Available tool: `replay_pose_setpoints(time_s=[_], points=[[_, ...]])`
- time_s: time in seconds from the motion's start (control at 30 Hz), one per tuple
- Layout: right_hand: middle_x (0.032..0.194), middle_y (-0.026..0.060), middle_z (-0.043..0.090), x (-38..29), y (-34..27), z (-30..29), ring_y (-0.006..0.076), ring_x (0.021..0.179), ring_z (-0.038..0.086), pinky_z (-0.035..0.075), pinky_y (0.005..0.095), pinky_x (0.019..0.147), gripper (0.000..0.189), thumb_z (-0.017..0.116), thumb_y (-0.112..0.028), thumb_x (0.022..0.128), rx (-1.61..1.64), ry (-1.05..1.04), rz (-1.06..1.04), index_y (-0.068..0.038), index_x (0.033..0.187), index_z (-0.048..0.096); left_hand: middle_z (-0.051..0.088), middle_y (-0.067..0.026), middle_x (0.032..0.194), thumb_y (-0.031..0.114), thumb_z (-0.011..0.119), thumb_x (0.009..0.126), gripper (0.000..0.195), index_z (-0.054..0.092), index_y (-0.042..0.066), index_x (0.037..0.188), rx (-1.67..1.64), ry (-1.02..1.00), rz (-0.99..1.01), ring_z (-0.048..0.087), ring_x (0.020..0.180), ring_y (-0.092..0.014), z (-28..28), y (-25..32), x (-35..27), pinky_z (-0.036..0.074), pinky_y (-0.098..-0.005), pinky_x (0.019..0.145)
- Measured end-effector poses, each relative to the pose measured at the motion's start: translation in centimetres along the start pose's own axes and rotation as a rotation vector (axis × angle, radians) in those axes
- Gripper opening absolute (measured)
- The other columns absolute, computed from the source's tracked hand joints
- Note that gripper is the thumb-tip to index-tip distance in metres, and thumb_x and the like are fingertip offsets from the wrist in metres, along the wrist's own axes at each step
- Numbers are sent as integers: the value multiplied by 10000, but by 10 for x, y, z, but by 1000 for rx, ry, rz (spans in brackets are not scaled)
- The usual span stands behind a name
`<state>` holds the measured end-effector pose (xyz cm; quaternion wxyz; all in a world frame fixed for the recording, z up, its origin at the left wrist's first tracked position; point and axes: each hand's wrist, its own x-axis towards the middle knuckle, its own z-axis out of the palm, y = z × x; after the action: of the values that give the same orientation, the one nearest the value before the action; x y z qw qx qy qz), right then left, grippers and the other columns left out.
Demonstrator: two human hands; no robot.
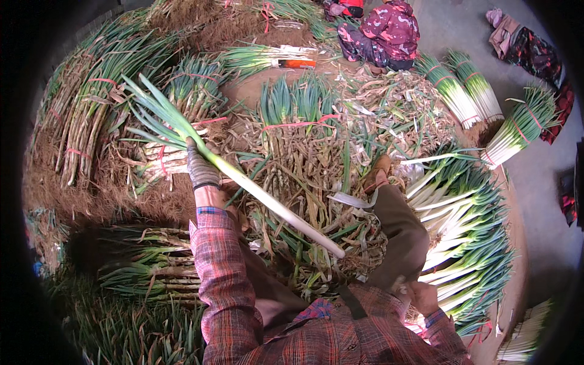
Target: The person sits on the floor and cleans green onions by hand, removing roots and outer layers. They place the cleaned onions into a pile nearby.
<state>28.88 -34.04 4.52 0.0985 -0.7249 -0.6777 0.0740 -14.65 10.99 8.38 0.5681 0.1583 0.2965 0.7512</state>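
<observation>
A large Welsh onion (273, 200) with a clean white shaft and green leaves slants across the middle of the view. My left hand (203, 169), in a grey striped glove, grips it where the shaft turns green. Its white end points down towards my lap. By my right knee is my bare right hand (423, 297), its fingers curled; their tips are blurred, and I cannot tell if they hold anything. Beside it, white-stemmed onions (461, 237) lie in a long row. Between my legs stands a bundle of untrimmed onions (292, 109) with a red tie.
Rooty onion bundles (86, 118) are heaped at the left. Dry peelings (401, 105) cover the ground ahead. Tied clean bundles (520, 125) stand at the right. A seated person (388, 32) in patterned clothes is at the top, near an orange-and-white box (296, 64).
</observation>
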Motion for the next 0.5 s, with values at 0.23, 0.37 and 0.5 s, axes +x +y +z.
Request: replay_pose_setpoints(time_s=[0.23, 0.37, 0.5], points=[[889, 168, 573, 96, -32, -34, 335, 822, 542, 429, 404, 719, 218, 665, -162, 737, -15, 232, -24, -36, 895, 582, 551, -46, 649, 482, 604, 818, 413, 529, 82, 890, -193, -174, -91, 561, 569, -184, -1, 8, -11, 489, -291, 512], [1022, 124, 582, 188, -105, -39, 310, 964, 519, 386, 396, 849, 359, 668, -172, 732, 109, 296, -309, -48, 1059, 585, 635, -127, 911, 357, 550, 877, 406, 536, 12, 1091, -272, -498, -218, 632, 758, -283, 7, -16, -37, 559, -400, 693], [908, 72, 636, 274, -189, -28, 128, 812, 608, 485, 222, 693, 284, 619, -223, 863, 1040, 9, -308, 5, 1033, 609, 620, -160, 1032, 286, 541, 892, 385, 506, 20, 1169, -329, -375, -325, 610, 940, -307, 22, -32, -63, 511, -497, 842]])
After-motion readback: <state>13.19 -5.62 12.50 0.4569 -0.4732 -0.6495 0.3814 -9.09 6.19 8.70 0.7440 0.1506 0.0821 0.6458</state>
